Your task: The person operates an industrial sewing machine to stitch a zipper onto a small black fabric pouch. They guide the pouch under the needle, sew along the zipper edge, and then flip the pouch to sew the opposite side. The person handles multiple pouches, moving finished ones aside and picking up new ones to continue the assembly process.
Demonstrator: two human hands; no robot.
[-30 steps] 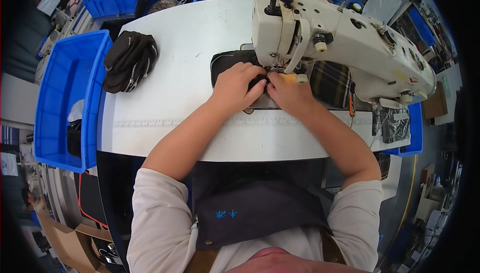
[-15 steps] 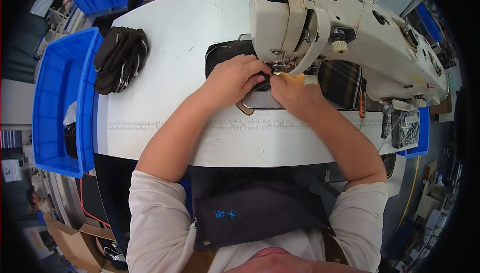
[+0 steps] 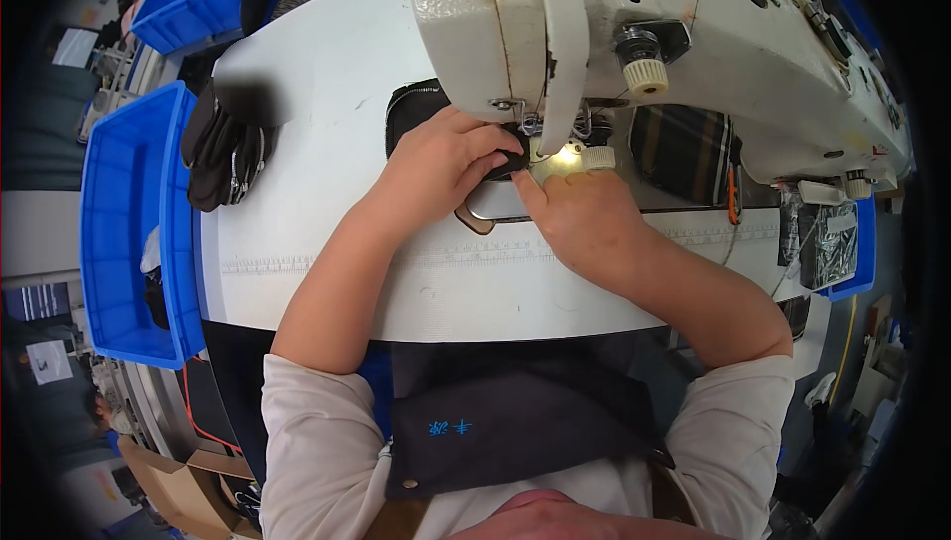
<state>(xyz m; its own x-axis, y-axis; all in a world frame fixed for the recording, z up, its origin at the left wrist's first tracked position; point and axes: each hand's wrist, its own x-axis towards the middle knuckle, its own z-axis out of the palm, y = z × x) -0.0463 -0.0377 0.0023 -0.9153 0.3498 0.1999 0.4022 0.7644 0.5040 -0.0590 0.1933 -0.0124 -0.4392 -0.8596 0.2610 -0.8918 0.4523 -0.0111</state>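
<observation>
A black fabric piece with a zipper (image 3: 408, 104) lies under the head of a white sewing machine (image 3: 475, 35). My left hand (image 3: 436, 165) is closed on this piece, its fingertips gripping the edge just left of the needle area. My right hand (image 3: 586, 221) has its index finger stretched to the same edge, touching it, while the other fingers curl in; its thumb is hidden. A lamp lights the machine bed between my right knuckles and the presser foot, and the machine head covers part of the fabric.
Dark zippered pouches (image 3: 226, 149) are stacked at the table's left, beside a blue bin (image 3: 124, 223). Right of the needle lie a dark striped fabric (image 3: 684, 154) and an orange-handled tool (image 3: 733, 193). A printed ruler strip (image 3: 446, 256) crosses the white table (image 3: 327, 64).
The view has shifted, bringing the machine head closer. My right hand has drawn back slightly from the needle, its index finger now extended. The lit bed shows more. My left hand stays on the fabric.
</observation>
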